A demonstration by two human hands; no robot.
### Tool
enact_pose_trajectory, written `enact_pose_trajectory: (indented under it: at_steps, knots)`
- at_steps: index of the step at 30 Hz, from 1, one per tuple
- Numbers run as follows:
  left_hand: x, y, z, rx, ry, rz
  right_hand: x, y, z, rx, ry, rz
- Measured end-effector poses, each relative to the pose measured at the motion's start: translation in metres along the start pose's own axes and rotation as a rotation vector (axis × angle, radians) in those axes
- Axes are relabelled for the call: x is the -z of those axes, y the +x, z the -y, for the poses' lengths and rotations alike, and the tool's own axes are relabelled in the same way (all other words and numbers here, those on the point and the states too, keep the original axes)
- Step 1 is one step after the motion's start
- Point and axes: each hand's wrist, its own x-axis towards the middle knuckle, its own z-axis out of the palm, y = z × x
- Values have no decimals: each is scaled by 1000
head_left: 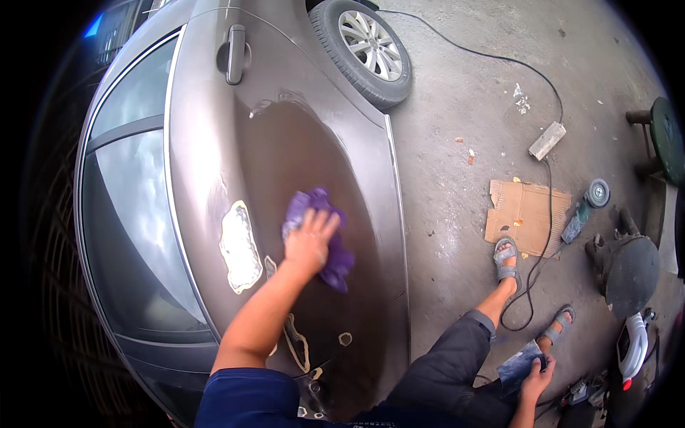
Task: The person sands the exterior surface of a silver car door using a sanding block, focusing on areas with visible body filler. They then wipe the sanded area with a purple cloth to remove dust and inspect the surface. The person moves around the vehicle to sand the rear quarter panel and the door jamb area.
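Observation:
My left hand (309, 242) presses a crumpled purple cloth (335, 265) against the brown side panel of a car (285, 157). Slight motion blur softens the fingers. Sanded patches with pale rims mark the paint beside and below the cloth, the largest being a whitish bare patch (241, 247) to the left of my hand. Down at the lower right, beside my leg, my right hand (535, 378) is closed on a grey sheet of sandpaper (519, 364). Something dark shows under those fingers, too hidden to name.
On the concrete floor lie flattened cardboard (524, 210), an angle grinder (586, 207) and a black cable running to a power strip (547, 140). Round stools (631, 274) and a white bottle (632, 347) stand at the right. The car's wheel (371, 46) is at the top.

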Motion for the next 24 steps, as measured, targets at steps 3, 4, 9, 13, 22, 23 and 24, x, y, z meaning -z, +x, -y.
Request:
enact_pose_trajectory:
  at_steps: [3, 4, 9, 13, 22, 23, 24]
  knots:
    - [96, 54, 89, 334, 147, -322, -12, -1, 8, 47, -86, 42]
    - [109, 74, 117, 361, 348, -387, -16, -2, 13, 45, -102, 51]
    - [90, 179, 126, 355, 412, -256, -6, 7, 13, 80, -50, 34]
    - [-11, 173, 42, 75, 146, 162, 1, 9, 10, 76, -78, -13]
    - [78, 149, 108, 322, 115, -307, -18, 0, 12, 26, -120, 12]
    - [90, 164, 132, 356, 263, -362, -21, 4, 13, 36, -126, 20]
    - [101, 181, 143, 406, 362, -240, -24, 5, 15, 40, -137, 26]
